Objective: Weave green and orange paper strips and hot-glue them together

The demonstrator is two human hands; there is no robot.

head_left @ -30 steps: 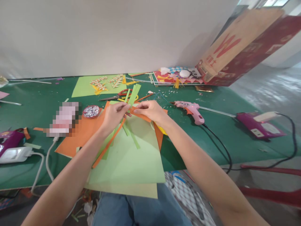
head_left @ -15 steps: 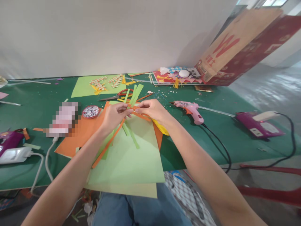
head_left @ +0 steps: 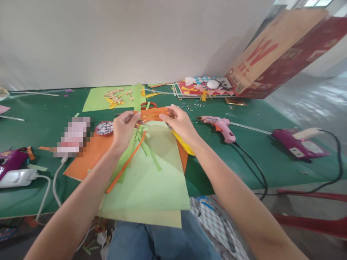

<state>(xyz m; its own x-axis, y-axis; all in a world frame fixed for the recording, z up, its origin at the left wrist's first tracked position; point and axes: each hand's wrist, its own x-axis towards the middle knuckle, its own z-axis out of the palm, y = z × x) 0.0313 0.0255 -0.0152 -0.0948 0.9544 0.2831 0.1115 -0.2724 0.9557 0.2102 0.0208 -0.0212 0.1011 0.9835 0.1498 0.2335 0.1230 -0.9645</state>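
Head: we hold orange strips (head_left: 151, 113).
Left hand (head_left: 124, 129): pinched on nine o'clock end.
Right hand (head_left: 180, 124): pinched, three o'clock end.

Hands (head_left: 123, 129) pinching orange strips (head_left: 153, 114), green sheet (head_left: 154, 184) below

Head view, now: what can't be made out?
All in the head view:
Orange strips: ends, hidden by left hand and right hand.
Scissors: middle, behind left hand and paper strips.
Phone: screen, masked by pixel blocks.
Purple box: cut off by left edge.
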